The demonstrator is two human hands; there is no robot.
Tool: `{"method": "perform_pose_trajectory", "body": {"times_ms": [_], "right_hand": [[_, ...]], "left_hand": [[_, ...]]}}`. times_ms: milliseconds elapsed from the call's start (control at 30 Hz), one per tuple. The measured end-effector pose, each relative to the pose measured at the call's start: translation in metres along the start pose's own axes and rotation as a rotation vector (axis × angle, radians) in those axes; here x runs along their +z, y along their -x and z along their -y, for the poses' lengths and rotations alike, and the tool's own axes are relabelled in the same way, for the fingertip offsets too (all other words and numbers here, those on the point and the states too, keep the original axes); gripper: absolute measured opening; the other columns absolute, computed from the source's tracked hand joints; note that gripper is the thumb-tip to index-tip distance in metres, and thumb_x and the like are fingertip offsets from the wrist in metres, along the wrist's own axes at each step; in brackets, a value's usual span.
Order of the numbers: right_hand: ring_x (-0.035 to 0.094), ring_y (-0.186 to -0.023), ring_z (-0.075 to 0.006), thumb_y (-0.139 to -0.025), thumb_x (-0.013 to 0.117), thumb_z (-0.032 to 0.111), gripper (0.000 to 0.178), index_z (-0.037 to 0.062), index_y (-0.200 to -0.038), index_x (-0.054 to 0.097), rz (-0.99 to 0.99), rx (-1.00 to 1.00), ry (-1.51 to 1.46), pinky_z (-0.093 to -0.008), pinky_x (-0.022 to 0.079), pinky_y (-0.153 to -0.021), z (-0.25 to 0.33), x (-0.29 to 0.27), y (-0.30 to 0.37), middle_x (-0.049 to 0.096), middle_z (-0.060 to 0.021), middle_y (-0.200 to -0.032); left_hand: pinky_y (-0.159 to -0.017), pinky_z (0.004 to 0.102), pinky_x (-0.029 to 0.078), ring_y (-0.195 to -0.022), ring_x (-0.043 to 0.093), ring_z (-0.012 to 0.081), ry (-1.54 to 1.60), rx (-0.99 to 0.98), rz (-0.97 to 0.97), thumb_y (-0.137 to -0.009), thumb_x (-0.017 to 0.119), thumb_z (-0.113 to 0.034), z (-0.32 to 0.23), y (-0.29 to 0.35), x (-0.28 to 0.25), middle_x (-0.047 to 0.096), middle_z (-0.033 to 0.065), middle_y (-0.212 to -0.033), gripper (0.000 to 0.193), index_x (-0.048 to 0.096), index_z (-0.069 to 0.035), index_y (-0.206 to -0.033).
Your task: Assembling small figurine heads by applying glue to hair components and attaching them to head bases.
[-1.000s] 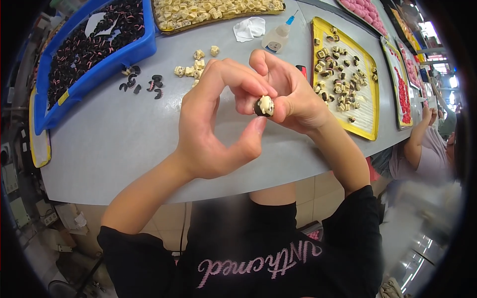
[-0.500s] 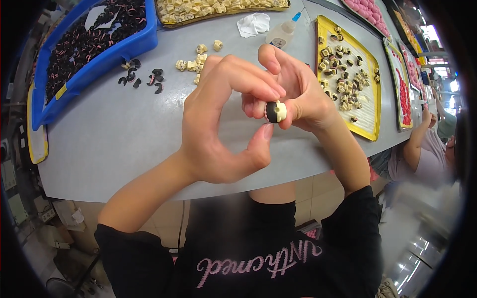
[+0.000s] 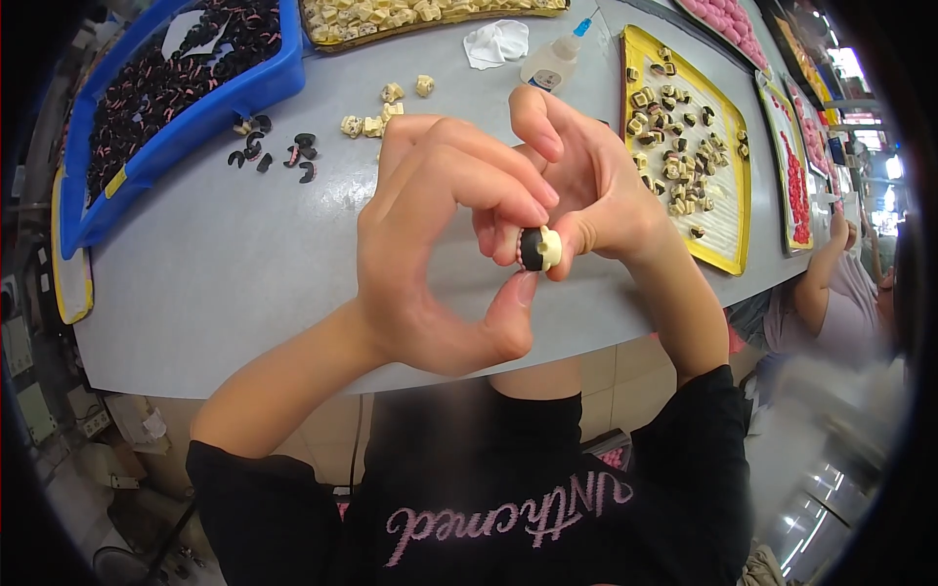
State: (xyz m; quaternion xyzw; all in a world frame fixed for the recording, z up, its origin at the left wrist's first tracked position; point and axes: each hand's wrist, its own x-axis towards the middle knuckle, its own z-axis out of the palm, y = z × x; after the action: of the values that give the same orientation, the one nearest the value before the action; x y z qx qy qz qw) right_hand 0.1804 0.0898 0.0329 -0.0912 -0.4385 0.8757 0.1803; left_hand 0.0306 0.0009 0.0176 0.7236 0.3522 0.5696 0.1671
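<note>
In the head view, the small cream-and-black piece (image 3: 553,250) has turned during the last second, so its dark band (image 3: 531,250) now shows broadly. Above the counter (image 3: 244,293), the left hand (image 3: 403,244) and right hand (image 3: 611,195) pinch it, each grip nearly closed; the far contact is partly hidden. Handling seems unfinished.

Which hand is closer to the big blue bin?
Left. The left hand is right of the blue bin; the right hand is farther right, past the left one.

Room between left hand (image 3: 396,244) and blue bin (image 3: 195,129), past black pieces (image 3: 306,152)
</note>
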Motion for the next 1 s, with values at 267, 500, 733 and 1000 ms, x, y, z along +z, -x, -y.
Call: {"method": "perform_pose_trajectory", "body": {"times_ms": [267,500,733,1000], "right_hand": [[0.063,-0.081,-0.0251,-0.059,0.083,0.002,0.063,0.0112,-0.093,0.030,-0.004,0.009,0.059,-0.0277,0.049,-0.066,-0.005,-0.005,-0.002,0.063,-0.0172,-0.081],[0.061,-0.086,-0.0233,-0.062,0.083,0.006,0.061,0.0123,-0.093,0.031,-0.040,0.034,0.003,-0.0266,0.048,-0.067,-0.007,-0.004,-0.004,0.062,-0.0141,-0.085],[0.060,-0.090,-0.0212,-0.066,0.081,0.005,0.056,0.0110,-0.097,0.035,-0.064,0.049,-0.080,-0.0268,0.048,-0.073,-0.009,-0.006,-0.005,0.060,-0.0109,-0.090],[0.058,-0.096,-0.0177,-0.072,0.074,0.008,0.047,0.0092,-0.104,0.039,-0.163,0.038,-0.111,-0.0310,0.044,-0.088,-0.009,-0.002,-0.002,0.060,-0.0102,-0.099]], "left_hand": [[-0.077,0.0287,0.037,-0.077,0.040,0.0164,0.140,-0.063,-0.089,-0.060,0.045,0.000,0.006,0.004,0.007,0.053,0.0120,-0.087,0.029,0.044,-0.002,-0.089],[-0.079,0.0267,0.039,-0.075,0.040,0.0141,0.183,-0.153,-0.099,-0.062,0.043,0.001,0.009,0.007,0.006,0.051,0.0120,-0.088,0.027,0.044,-0.002,-0.089],[-0.084,0.0270,0.039,-0.087,0.047,0.0147,0.275,-0.287,-0.092,-0.072,0.049,-0.001,0.012,0.007,0.005,0.051,0.0122,-0.096,0.023,0.046,-0.001,-0.095],[-0.092,0.0301,0.036,-0.098,0.048,0.0167,0.438,-0.380,-0.140,-0.078,0.051,-0.014,0.016,0.005,0.007,0.051,0.0114,-0.103,0.025,0.047,-0.002,-0.100]]}}
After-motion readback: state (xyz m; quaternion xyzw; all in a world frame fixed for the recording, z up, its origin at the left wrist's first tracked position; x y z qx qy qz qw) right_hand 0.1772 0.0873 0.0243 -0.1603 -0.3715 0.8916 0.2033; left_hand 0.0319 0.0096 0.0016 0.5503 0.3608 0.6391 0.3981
